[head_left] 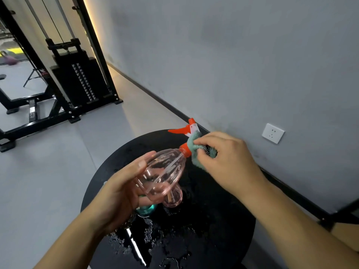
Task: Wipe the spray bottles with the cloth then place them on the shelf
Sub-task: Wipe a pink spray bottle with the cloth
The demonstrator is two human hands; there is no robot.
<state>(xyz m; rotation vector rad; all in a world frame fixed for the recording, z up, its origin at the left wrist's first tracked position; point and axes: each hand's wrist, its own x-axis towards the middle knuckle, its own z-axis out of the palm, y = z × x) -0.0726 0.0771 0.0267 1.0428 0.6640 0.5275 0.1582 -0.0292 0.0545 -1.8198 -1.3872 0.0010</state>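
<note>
So the spray bottle (163,171) is up in the air over the round black surface (213,230), tilted so its orange trigger head (186,129) points up and away toward the wall. It's a clear pinkish bottle, looks empty or close to it. The left hand (120,195) has it by the fat lower body, fingers curled underneath and thumb laid along the side. The right hand (227,162) is right at the neck, just past the orange collar, pinching a bunched-up teal cloth (196,150) against the pump stem, so the cloth sits between the fingertips and the bottle.

Under the held bottle there's another clear pink bottle (173,199) on the surface, mostly hidden, and a bit of something teal (146,209) peeking out below the left palm, can't tell what exactly. The surface is wet, droplets and puddles (155,235) all over the near half.

Further out: grey wall with a white outlet (273,133), grey floor, and a black cable weight machine (77,80) off to the left.
</note>
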